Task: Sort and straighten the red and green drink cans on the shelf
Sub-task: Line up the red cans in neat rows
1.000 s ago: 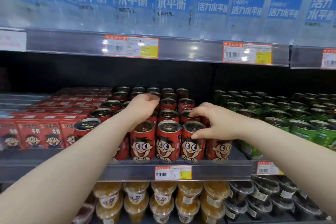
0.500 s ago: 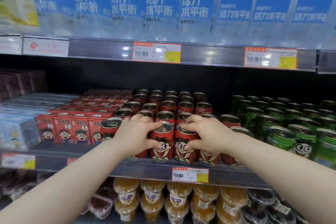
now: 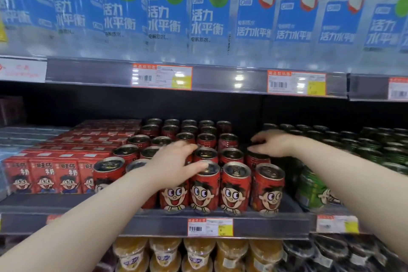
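Note:
Red drink cans (image 3: pixel 235 185) with a cartoon face stand in rows on the middle shelf (image 3: pixel 154 223). Green cans (image 3: pixel 313 190) fill the same shelf to their right. My left hand (image 3: pixel 174 163) lies over the top of a front-row red can (image 3: pixel 174 196), fingers curled round its rim and thumb reaching toward the neighbouring can. My right hand (image 3: pixel 271 142) is further back, at the right edge of the red block. Its fingers curl over the top of a second-row red can (image 3: pixel 257 160). Both forearms hide parts of the cans beneath them.
Red cartons (image 3: pixel 44 174) with the same cartoon face are stacked left of the cans. Clear water bottles with blue labels (image 3: pixel 207 15) stand on the shelf above, close over the cans. Yellow jelly cups (image 3: pixel 165 254) and dark cups (image 3: pixel 331 254) fill the shelf below.
My right hand left the front-row cans and moved back and right onto a second-row red can. My left hand stayed on the front row. The view has shifted closer.

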`<control>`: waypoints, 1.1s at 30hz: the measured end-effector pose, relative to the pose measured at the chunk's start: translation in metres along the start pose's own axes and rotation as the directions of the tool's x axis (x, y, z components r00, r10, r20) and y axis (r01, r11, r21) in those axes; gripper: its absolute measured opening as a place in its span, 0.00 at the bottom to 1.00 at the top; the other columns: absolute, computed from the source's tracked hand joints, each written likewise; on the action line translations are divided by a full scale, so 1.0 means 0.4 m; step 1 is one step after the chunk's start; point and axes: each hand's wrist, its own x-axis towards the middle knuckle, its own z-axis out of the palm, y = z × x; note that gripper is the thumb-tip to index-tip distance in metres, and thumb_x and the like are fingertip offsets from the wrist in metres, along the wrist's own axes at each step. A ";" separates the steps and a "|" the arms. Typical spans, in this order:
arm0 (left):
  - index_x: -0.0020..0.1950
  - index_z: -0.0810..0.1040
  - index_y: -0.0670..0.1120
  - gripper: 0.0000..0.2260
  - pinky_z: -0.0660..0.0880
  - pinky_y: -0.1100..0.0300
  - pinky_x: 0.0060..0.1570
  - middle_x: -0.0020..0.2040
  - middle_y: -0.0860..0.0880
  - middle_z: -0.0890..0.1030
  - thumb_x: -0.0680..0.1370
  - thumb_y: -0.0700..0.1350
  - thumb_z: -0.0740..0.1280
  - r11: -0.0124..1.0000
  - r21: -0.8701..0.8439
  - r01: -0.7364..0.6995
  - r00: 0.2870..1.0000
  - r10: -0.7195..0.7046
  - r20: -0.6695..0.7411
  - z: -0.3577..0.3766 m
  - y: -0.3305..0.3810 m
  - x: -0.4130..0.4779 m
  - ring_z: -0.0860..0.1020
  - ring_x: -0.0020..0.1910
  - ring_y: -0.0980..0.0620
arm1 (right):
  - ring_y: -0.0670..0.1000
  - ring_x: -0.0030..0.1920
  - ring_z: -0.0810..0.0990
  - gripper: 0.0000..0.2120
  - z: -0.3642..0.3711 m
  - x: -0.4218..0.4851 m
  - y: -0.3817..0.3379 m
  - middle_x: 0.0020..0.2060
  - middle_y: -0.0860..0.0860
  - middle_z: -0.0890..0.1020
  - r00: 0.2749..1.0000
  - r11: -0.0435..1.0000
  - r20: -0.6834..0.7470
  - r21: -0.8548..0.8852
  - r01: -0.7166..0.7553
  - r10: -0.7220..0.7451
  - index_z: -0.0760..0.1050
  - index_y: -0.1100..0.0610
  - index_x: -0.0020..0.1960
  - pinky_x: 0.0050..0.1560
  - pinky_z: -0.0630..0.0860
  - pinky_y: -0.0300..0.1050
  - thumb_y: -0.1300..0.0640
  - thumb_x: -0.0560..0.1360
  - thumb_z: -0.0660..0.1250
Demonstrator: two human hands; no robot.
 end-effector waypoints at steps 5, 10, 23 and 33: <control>0.76 0.53 0.52 0.35 0.49 0.48 0.74 0.77 0.47 0.55 0.73 0.68 0.53 0.994 0.109 0.016 0.991 -0.030 0.127 0.014 0.017 0.061 0.53 0.76 0.48 | 0.51 0.64 0.73 0.25 0.052 0.034 0.023 0.67 0.50 0.73 0.997 0.995 0.077 0.101 -0.020 0.012 0.69 0.51 0.68 0.65 0.69 0.42 0.42 0.75 0.64; 0.76 0.53 0.53 0.36 0.52 0.53 0.73 0.77 0.49 0.53 0.73 0.69 0.52 0.994 0.054 0.091 0.965 -0.102 0.242 0.019 0.014 0.072 0.54 0.76 0.49 | 0.49 0.57 0.77 0.17 0.029 0.060 0.047 0.59 0.48 0.77 0.979 0.985 0.204 0.170 -0.014 -0.021 0.73 0.46 0.58 0.55 0.78 0.45 0.41 0.72 0.67; 0.75 0.57 0.54 0.33 0.51 0.53 0.74 0.77 0.51 0.54 0.74 0.69 0.52 0.992 0.064 0.113 0.966 -0.125 0.226 0.031 0.009 0.077 0.54 0.75 0.50 | 0.54 0.70 0.67 0.32 0.044 0.230 -0.043 0.72 0.54 0.66 0.992 0.959 -0.018 0.252 0.127 -0.126 0.61 0.54 0.73 0.65 0.64 0.42 0.46 0.74 0.67; 0.75 0.56 0.53 0.33 0.50 0.54 0.74 0.77 0.51 0.53 0.74 0.68 0.53 0.990 0.076 0.122 0.966 -0.136 0.220 0.028 0.016 0.078 0.53 0.76 0.51 | 0.53 0.67 0.69 0.31 0.025 0.270 -0.035 0.70 0.52 0.68 0.961 0.971 0.210 0.191 0.142 -0.182 0.65 0.52 0.71 0.65 0.68 0.46 0.50 0.71 0.71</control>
